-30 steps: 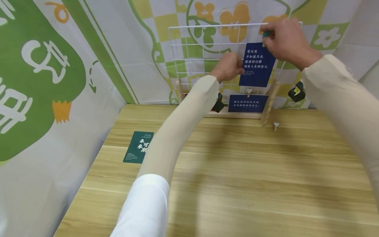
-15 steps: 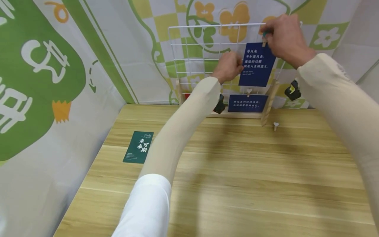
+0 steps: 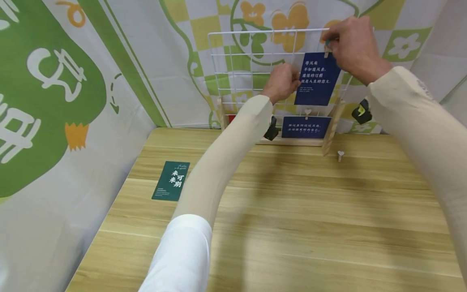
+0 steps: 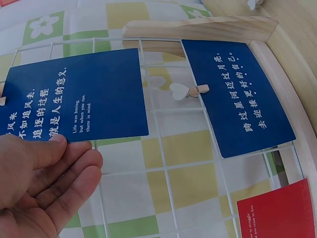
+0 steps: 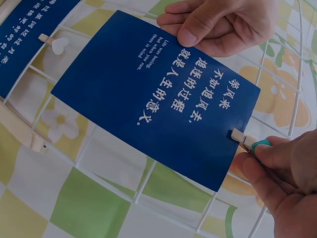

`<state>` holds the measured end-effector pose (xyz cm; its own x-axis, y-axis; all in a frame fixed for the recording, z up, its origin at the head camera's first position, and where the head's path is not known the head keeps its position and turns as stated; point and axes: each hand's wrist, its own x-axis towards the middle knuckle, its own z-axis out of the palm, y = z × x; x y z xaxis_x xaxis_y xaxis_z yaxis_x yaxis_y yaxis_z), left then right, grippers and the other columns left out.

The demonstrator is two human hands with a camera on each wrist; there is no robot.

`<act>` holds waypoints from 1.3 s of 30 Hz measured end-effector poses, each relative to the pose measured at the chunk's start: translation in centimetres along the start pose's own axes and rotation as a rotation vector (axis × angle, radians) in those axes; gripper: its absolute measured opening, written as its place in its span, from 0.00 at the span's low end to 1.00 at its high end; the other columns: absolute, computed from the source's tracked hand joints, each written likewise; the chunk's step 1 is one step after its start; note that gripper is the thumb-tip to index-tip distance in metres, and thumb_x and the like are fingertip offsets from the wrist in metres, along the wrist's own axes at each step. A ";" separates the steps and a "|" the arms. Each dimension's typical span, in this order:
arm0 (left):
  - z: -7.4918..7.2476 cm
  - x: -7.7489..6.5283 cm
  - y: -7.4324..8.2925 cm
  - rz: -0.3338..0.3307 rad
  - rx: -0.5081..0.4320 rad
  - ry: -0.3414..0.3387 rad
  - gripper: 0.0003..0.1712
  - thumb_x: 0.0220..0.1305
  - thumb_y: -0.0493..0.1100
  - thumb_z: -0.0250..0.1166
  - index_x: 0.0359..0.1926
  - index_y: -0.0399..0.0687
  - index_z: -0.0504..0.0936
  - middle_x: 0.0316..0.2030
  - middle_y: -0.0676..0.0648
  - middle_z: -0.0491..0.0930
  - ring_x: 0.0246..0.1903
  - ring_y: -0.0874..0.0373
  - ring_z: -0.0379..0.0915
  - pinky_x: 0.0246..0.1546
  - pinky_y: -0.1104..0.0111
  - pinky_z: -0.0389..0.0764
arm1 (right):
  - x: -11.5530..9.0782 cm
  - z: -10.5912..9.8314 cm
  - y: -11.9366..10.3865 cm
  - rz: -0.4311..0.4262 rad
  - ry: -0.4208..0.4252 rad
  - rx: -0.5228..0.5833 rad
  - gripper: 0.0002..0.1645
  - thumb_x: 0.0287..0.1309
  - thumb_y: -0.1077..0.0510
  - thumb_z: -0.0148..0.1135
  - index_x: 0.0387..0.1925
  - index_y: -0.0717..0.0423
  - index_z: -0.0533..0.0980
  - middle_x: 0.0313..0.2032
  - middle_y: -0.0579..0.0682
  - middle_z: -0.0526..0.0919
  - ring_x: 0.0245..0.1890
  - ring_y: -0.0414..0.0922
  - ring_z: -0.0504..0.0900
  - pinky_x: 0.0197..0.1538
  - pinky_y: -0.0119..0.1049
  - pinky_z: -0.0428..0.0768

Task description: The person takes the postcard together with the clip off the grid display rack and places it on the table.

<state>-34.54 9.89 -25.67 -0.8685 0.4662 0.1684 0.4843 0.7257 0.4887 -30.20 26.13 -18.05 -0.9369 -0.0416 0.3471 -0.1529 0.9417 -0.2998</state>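
A blue card with white writing point(image 5: 148, 99) lies against the white wire grid rack point(image 3: 251, 54), in its upper right part. My left hand point(image 3: 281, 82) pinches the card's left edge between thumb and fingers; in the left wrist view that hand point(image 4: 49, 183) shows the thumb on the card's face. At the card's top edge, my right hand point(image 5: 287, 173) pinches a small wooden clothespin point(image 5: 239, 137) with a teal top point(image 5: 261, 144). The clothespin's jaws sit over the card's edge. Part of the teal top is hidden by the fingers.
Below hangs a second blue card point(image 4: 242, 99), held by a clothespin with a white heart point(image 4: 179, 91). A red card point(image 4: 280, 213) is low on the rack. A green card point(image 3: 170, 181) and another heart clothespin point(image 3: 340, 155) lie on the wooden table point(image 3: 292, 227).
The right hand has shifted slightly at the card's top edge, and the wooden clothespin now shows there on the card. The left hand keeps its hold with almost no movement.
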 end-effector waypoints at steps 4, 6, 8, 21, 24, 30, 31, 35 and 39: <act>0.0 0.0 0.0 -0.004 0.001 0.004 0.16 0.72 0.41 0.56 0.24 0.46 0.76 0.26 0.51 0.77 0.25 0.61 0.69 0.27 0.74 0.69 | -0.1 0.0 0.1 -0.002 -0.006 0.007 0.22 0.71 0.65 0.41 0.59 0.61 0.77 0.56 0.65 0.80 0.44 0.58 0.83 0.22 0.21 0.63; 0.1 0.0 0.0 -0.009 -0.001 0.000 0.16 0.72 0.41 0.56 0.25 0.46 0.77 0.26 0.51 0.77 0.26 0.61 0.69 0.27 0.74 0.69 | -0.1 0.0 0.1 0.005 -0.012 0.019 0.22 0.71 0.64 0.42 0.59 0.60 0.77 0.56 0.65 0.80 0.45 0.59 0.83 0.22 0.20 0.64; 0.1 0.0 0.0 -0.012 -0.002 0.000 0.15 0.72 0.41 0.56 0.26 0.46 0.78 0.27 0.51 0.78 0.26 0.61 0.69 0.27 0.74 0.70 | -0.1 0.1 0.1 0.006 -0.012 0.024 0.21 0.72 0.64 0.43 0.58 0.60 0.77 0.56 0.65 0.80 0.46 0.59 0.84 0.22 0.19 0.64; 0.2 0.1 -0.1 -0.015 0.007 -0.001 0.12 0.72 0.40 0.56 0.33 0.43 0.84 0.33 0.50 0.82 0.29 0.61 0.72 0.30 0.74 0.73 | -0.2 0.2 -0.1 -0.041 0.034 0.012 0.18 0.70 0.67 0.48 0.53 0.63 0.80 0.53 0.63 0.82 0.47 0.61 0.85 0.22 0.13 0.59; 0.3 0.2 -0.1 -0.014 0.011 0.000 0.13 0.72 0.40 0.56 0.34 0.43 0.84 0.33 0.49 0.82 0.29 0.62 0.72 0.29 0.74 0.73 | -0.2 0.3 -0.1 -0.046 0.045 0.008 0.17 0.69 0.67 0.49 0.52 0.63 0.80 0.53 0.63 0.82 0.47 0.61 0.85 0.24 0.14 0.58; 0.3 0.2 -0.1 -0.003 0.031 0.021 0.13 0.72 0.40 0.56 0.32 0.43 0.83 0.32 0.50 0.82 0.29 0.61 0.72 0.29 0.74 0.72 | -0.2 0.6 -0.2 -0.061 0.082 -0.001 0.19 0.66 0.71 0.48 0.50 0.63 0.82 0.51 0.63 0.83 0.48 0.61 0.84 0.36 0.35 0.80; 0.3 0.2 -0.2 -0.002 0.034 0.025 0.13 0.72 0.40 0.56 0.32 0.43 0.83 0.31 0.50 0.82 0.29 0.61 0.72 0.30 0.74 0.72 | -0.2 0.6 -0.2 -0.063 0.085 0.000 0.19 0.66 0.71 0.47 0.50 0.63 0.82 0.51 0.63 0.83 0.48 0.61 0.84 0.41 0.42 0.83; 0.3 0.2 -0.2 0.005 0.047 0.035 0.12 0.71 0.39 0.56 0.32 0.43 0.84 0.32 0.50 0.83 0.30 0.61 0.72 0.31 0.74 0.73 | -0.2 0.5 -0.4 -0.067 0.104 0.001 0.20 0.66 0.70 0.45 0.50 0.64 0.82 0.51 0.63 0.83 0.49 0.61 0.84 0.39 0.37 0.82; 0.2 0.2 -0.3 0.001 0.053 0.039 0.12 0.71 0.39 0.57 0.35 0.43 0.86 0.35 0.49 0.86 0.32 0.62 0.75 0.33 0.75 0.76 | -0.2 0.3 -0.7 -0.065 0.109 -0.002 0.21 0.67 0.68 0.43 0.50 0.64 0.82 0.51 0.62 0.83 0.48 0.60 0.85 0.34 0.24 0.68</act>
<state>-34.85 9.91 -25.99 -0.8709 0.4479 0.2023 0.4893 0.7515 0.4425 -30.00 25.38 -18.14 -0.8853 -0.0662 0.4602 -0.2113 0.9390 -0.2714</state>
